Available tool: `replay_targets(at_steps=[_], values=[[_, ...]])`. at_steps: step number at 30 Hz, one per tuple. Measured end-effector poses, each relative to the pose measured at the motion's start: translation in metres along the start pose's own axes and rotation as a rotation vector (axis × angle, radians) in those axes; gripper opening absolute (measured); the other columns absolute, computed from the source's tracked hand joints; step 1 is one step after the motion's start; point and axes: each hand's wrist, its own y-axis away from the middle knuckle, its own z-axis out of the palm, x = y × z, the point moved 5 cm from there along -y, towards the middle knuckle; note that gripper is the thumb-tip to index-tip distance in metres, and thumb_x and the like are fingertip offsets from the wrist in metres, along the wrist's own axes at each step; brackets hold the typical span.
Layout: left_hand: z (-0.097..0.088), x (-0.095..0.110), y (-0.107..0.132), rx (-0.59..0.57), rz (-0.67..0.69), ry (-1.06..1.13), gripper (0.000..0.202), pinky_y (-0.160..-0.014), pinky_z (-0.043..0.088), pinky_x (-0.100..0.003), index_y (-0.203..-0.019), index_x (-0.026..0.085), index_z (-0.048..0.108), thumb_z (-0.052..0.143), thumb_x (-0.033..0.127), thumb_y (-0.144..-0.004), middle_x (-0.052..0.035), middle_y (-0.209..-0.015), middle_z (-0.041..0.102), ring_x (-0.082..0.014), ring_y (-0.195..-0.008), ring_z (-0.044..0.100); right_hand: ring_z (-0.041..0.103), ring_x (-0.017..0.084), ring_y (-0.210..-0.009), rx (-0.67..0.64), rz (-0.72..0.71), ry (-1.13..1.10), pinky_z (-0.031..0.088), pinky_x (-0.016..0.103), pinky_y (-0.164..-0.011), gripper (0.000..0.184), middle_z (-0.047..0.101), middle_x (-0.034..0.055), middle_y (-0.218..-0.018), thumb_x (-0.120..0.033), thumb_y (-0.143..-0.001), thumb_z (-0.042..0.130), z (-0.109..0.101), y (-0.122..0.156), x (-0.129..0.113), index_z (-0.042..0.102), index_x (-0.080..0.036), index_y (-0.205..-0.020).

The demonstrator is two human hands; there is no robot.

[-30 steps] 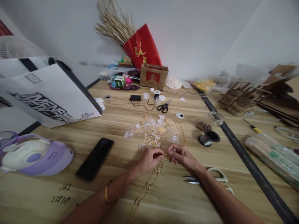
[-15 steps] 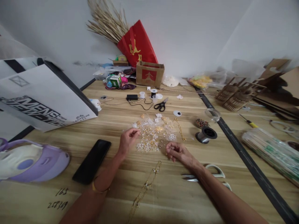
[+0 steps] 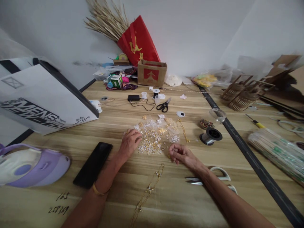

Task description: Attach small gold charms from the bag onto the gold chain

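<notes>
My left hand (image 3: 130,141) is palm down at the left edge of a pile of small silver and gold beads (image 3: 152,142). Its fingers look loosely bent and a little apart, with nothing visible in them. To the right of the pile, the fingertips of my right hand (image 3: 180,154) are pinched together. A tiny gold piece (image 3: 169,156) shows at those fingertips; its kind is too small to make out. Between my forearms a gold chain (image 3: 148,190) with shiny beads runs down the table. White-handled scissors (image 3: 220,178) lie partly under my right forearm.
A black phone (image 3: 93,164) and a purple-white visor (image 3: 40,164) lie left, below a large white box (image 3: 47,98). Right are a wire spool (image 3: 211,136), dark mixed beads (image 3: 206,124) and wrapped sticks (image 3: 275,152). Black scissors (image 3: 163,106) and a short gold chain (image 3: 183,130) lie beyond.
My left hand has turned palm down and its fingers have loosened from a pinch, beside the bead pile. The right hand keeps its pinch in nearly the same place.
</notes>
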Motion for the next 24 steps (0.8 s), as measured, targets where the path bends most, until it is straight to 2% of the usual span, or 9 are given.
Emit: replay_targets(at_steps=[6, 15, 24], values=[[0.015, 0.014, 0.000, 0.040, 0.124, 0.065, 0.018, -0.089, 0.045, -0.040, -0.092, 0.018, 0.068, 0.054, 0.012, -0.083, -0.0072, -0.096, 0.060, -0.0214, -0.098, 0.050, 0.045, 0.008, -0.045, 0.005, 0.012, 0.008, 0.038, 0.020, -0.043, 0.037, 0.051, -0.0033, -0.055, -0.052, -0.076, 0.062, -0.001, 0.000, 0.000, 0.053, -0.017, -0.078], [0.017, 0.027, 0.004, -0.064, 0.176, -0.019, 0.026, -0.097, 0.041, -0.045, -0.105, 0.020, 0.065, 0.047, 0.013, -0.087, -0.0092, -0.108, 0.055, -0.0239, -0.111, 0.044, 0.045, 0.008, -0.046, 0.001, 0.009, 0.008, 0.037, 0.020, -0.045, 0.036, 0.052, -0.0032, -0.056, -0.052, -0.077, 0.061, -0.002, 0.001, 0.001, 0.054, -0.017, -0.080], [0.025, 0.025, 0.009, -0.079, 0.232, -0.032, 0.026, -0.098, 0.041, -0.046, -0.102, 0.020, 0.067, 0.046, 0.015, -0.088, -0.0103, -0.115, 0.054, -0.0247, -0.116, 0.042, 0.044, 0.007, -0.046, -0.008, 0.001, 0.003, 0.037, 0.020, -0.045, 0.036, 0.051, -0.0031, -0.056, -0.052, -0.077, 0.061, -0.001, 0.001, -0.002, 0.053, -0.016, -0.079]])
